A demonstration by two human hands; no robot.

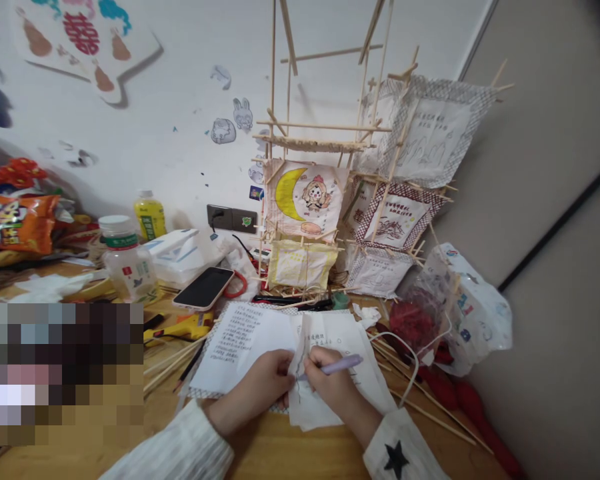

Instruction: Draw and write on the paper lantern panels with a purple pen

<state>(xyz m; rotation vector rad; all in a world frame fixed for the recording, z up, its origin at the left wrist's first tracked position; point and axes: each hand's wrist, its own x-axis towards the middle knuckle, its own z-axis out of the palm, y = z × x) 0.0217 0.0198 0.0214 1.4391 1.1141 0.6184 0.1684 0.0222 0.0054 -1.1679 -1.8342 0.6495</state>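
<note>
My right hand (330, 377) is closed round a light purple pen (344, 364), its tip down at a thin white sheet of paper (313, 410) with lines and writing on it. The fingers of my left hand (267, 387) are curled in, with the thumb pinching the sheet's left edge. Beneath my left hand lies a page of handwritten text (240, 347). Both papers rest on a patterned sheet (206, 381), whose checked border shows at the left. The pen's tip is partly hidden by my fingers.
Behind the papers stands a stick frame (321, 125) hung with drawn panels. A phone (203, 288), a yellow glue gun (187, 329) and a clear bottle (129, 267) lie or stand to the left. Thin wooden sticks (447, 415), a white cable (415, 363) and plastic bags (480, 300) are at right.
</note>
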